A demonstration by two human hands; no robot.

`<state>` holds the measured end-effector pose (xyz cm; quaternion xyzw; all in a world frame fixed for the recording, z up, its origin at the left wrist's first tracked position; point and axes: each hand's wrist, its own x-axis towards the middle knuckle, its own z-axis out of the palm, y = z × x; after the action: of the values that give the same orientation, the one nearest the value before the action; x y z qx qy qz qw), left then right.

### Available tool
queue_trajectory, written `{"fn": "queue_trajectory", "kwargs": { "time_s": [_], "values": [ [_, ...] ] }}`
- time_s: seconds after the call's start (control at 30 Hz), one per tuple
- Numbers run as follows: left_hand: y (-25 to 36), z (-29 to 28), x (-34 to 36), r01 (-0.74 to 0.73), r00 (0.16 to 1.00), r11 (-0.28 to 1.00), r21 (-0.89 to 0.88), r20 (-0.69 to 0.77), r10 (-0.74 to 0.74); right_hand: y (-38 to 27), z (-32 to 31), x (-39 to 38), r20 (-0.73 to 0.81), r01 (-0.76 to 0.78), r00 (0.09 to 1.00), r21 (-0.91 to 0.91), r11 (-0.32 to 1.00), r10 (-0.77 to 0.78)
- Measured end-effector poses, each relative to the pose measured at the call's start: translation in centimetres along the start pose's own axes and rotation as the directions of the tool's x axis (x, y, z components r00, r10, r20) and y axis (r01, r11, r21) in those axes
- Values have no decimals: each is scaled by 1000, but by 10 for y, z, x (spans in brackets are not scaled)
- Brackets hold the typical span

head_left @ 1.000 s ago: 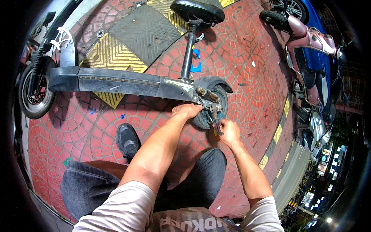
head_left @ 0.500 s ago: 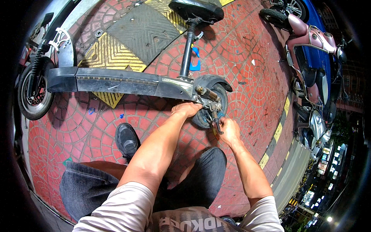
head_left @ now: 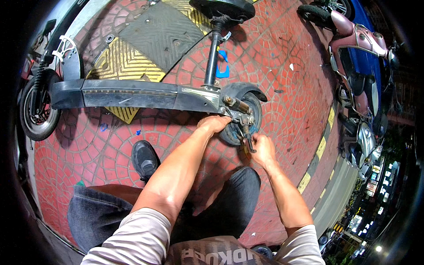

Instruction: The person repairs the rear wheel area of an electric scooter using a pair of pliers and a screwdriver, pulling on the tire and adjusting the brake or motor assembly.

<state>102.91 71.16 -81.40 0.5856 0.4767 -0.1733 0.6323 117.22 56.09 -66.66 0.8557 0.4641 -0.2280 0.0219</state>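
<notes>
An electric scooter (head_left: 132, 93) stretches across the view, its black deck ending at the small rear wheel (head_left: 252, 111) before me. My left hand (head_left: 215, 123) is closed at the lower edge of the scooter's rear frame beside that wheel, its fingertips partly hidden by the metal bracket. On the wheel's near side, my right hand (head_left: 263, 148) has its fingers curled in by a dark rod with a crosswise end (head_left: 250, 142). Whatever is in those fingers is hidden. A coiled shock absorber (head_left: 236, 104) sits above both hands.
The scooter's seat post (head_left: 213, 59) rises away from me, with a blue plastic piece (head_left: 223, 70) lying beside it. Yellow-and-black ramp plates (head_left: 128, 62) lie beyond the deck on red paving. Parked motorbikes (head_left: 360, 66) line the right side. My shoe (head_left: 145, 159) is planted at left.
The view has shifted slightly, so the scooter and motorbikes appear a little displaced. Both hands keep nearly the same places at the rear wheel.
</notes>
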Motion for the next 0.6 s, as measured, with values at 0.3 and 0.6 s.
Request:
{"fn": "queue_trajectory", "kwargs": {
  "time_s": [0.3,0.6],
  "values": [
    [10,-3,-11,-16,1000,1000,-7,-20,16,-9,-13,-2,78,-55,995,-51,997,58],
    [-5,-3,11,-22,1000,995,95,23,20,-21,-18,3,103,-25,994,-107,994,36]
  ]
}}
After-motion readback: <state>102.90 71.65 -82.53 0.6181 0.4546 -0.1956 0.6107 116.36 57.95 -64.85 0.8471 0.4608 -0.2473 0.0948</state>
